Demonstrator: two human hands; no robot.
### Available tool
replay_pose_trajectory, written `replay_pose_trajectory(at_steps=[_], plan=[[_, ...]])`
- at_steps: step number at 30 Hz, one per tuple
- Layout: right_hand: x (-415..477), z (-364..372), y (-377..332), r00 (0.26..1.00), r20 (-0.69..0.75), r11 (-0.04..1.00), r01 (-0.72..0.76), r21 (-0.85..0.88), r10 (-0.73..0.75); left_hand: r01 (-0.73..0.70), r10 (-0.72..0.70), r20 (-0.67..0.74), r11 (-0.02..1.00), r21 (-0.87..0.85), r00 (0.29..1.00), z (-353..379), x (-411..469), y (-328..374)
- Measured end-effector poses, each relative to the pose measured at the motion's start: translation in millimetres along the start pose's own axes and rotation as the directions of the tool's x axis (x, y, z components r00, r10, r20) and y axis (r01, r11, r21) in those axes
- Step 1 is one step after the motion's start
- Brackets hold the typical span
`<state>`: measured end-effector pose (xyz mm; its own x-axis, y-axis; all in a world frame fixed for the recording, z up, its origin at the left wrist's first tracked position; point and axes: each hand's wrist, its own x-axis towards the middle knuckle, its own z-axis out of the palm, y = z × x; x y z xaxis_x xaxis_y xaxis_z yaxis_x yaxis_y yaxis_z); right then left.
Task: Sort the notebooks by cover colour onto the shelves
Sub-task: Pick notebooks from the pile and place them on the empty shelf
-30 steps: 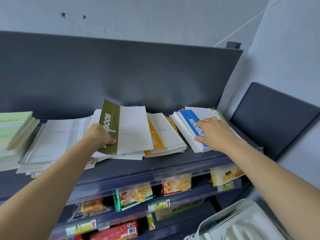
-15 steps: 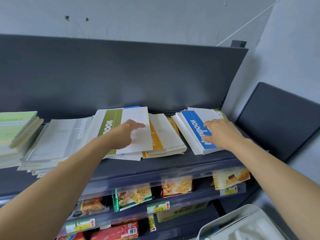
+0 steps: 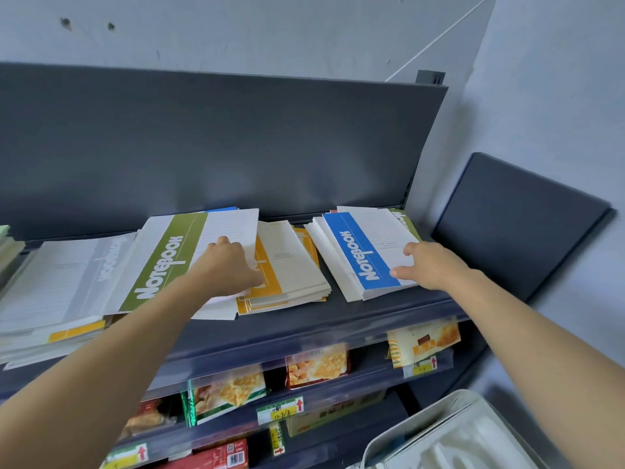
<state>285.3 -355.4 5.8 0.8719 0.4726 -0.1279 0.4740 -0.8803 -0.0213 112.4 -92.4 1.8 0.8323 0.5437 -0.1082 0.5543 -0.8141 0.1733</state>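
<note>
On the shelf (image 3: 338, 319), the left hand (image 3: 230, 265) lies flat on the green notebook (image 3: 162, 265) and the right hand (image 3: 429, 265) flat on the blue notebook (image 3: 358, 255), neither gripping. The green one overlaps the orange stack (image 3: 287, 265), so a careless shove could drag loose piles off the front edge.

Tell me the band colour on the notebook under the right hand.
Blue band on the notebook, head view.

Dark grey metal shelf (image 3: 355, 318): open strip in front of blue-banded white notebook stack (image 3: 358, 255). Narrow gap left of it, then orange-banded notebook stack (image 3: 291, 265). Grey back panel (image 3: 236, 147) behind.
</note>
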Motion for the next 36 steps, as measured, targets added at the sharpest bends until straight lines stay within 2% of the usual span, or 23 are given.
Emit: replay_pose_trajectory(at_steps=[10,14,17,21,25,28,32,36], plan=[[40,22,18,0.987,0.085,0.985,-0.144,0.098,0.136,0.024,-0.026,-0.034,0.999,-0.036,0.999,1,-1,4],[48,20,20,0.972,0.114,0.977,-0.209,0.044,0.203,0.045,-0.049,-0.082,0.997,-0.057,0.995,1,-2,8],[50,18,15,0.959,0.124,0.966,-0.259,0.017,0.255,0.055,-0.055,-0.143,0.998,-0.005,0.988,2,-3,7],[50,13,17,0.927,0.105,0.922,-0.371,0.112,0.360,0.099,-0.078,-0.192,0.990,0.100,0.978,-1,-8,4],[49,13,20,0.927,-0.075,0.904,-0.336,0.265,0.367,0.125,-0.069,-0.249,0.968,0.217,0.966,-9,-18,6],[45,13,16,0.946,-0.098,0.870,-0.239,0.430,0.308,0.137,-0.058,-0.263,0.946,0.293,0.963,-12,-24,11],[39,-1,13,0.961,-0.105,0.701,-0.110,0.704,0.257,0.164,-0.072,-0.296,0.940,0.298,0.952,-16,-30,16],[22,-16,6,0.962,-0.153,0.618,-0.019,0.786,0.225,0.164,-0.018,-0.444,0.942,0.294,0.896,-25,-41,9]])
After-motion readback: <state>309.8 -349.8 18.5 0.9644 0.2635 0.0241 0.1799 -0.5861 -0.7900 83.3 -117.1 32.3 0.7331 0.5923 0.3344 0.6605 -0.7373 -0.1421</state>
